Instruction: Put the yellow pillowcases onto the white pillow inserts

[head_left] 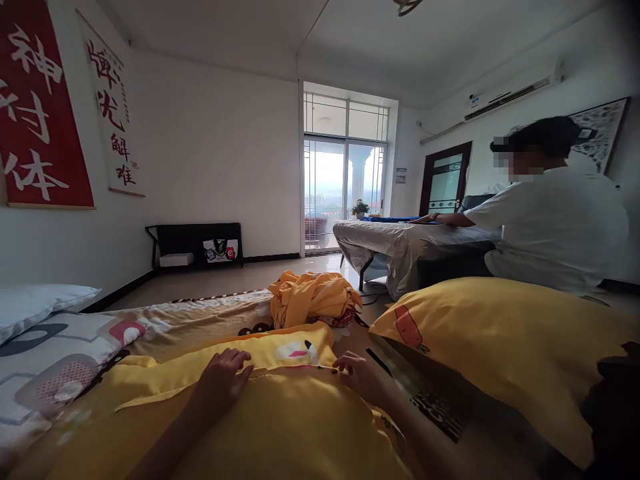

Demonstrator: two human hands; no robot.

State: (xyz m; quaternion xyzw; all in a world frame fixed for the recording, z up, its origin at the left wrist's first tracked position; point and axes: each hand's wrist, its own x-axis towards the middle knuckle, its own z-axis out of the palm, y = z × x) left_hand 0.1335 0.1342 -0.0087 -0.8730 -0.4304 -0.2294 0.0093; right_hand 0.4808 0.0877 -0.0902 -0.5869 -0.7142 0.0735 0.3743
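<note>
A yellow pillow in a cartoon-print case (280, 427) lies in front of me on the bed. My left hand (223, 381) rests on the case near its open end, fingers bent and pressing on the fabric. My right hand (357, 375) is at the same edge, fingertips pinching the hem of the case. A second yellow pillow (505, 347) lies to the right, beside my right forearm.
A crumpled yellow cloth (313, 298) sits further up the bed. Patterned pillows (55, 360) and a white pillow (40, 301) lie at left. Another person in a white shirt (550, 220) sits at a covered table (400, 243) on the right. A low black shelf (197, 243) stands by the wall.
</note>
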